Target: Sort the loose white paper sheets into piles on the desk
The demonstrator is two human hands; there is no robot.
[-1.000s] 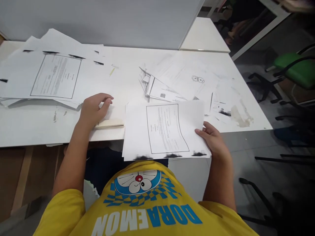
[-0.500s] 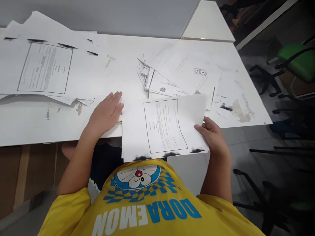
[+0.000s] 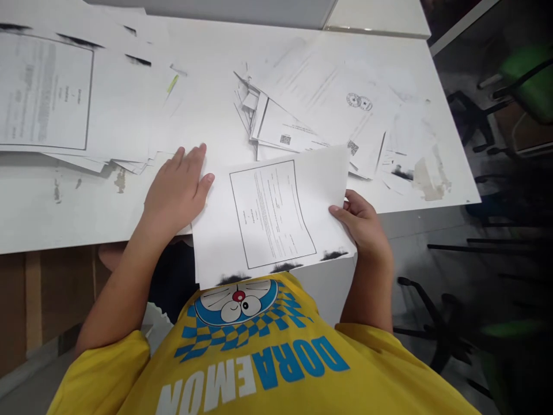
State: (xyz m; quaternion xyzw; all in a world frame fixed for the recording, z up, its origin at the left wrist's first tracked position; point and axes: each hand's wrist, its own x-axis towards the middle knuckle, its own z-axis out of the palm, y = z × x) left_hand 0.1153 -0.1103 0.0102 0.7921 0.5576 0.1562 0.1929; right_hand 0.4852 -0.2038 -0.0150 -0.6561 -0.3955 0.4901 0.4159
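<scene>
A white printed paper sheet (image 3: pixel 272 219), with a black-framed text box and dark ink smudges along its near edge, overhangs the table's front edge. My right hand (image 3: pixel 363 222) pinches its right side, thumb on top and fingers beneath. At the sheet's left edge, my left hand (image 3: pixel 179 187) lies palm down with its fingers stretched out, the thumb close to the paper. Whether the left hand touches the sheet I cannot tell. Another edge shows under the sheet's left side, so more than one sheet may be there.
A pile of papers (image 3: pixel 116 121) with a similar framed print lies on the left of the white table (image 3: pixel 207 69). Behind the held sheet are loose papers (image 3: pixel 311 109) with stamps and codes. A yellow-green strip (image 3: pixel 172 84) lies between them. Chairs (image 3: pixel 444 334) stand at the right.
The view has shifted a little. The sheet's left end has moved left towards my left hand and the sheet is tilted more. My right hand keeps its hold on the right side.
</scene>
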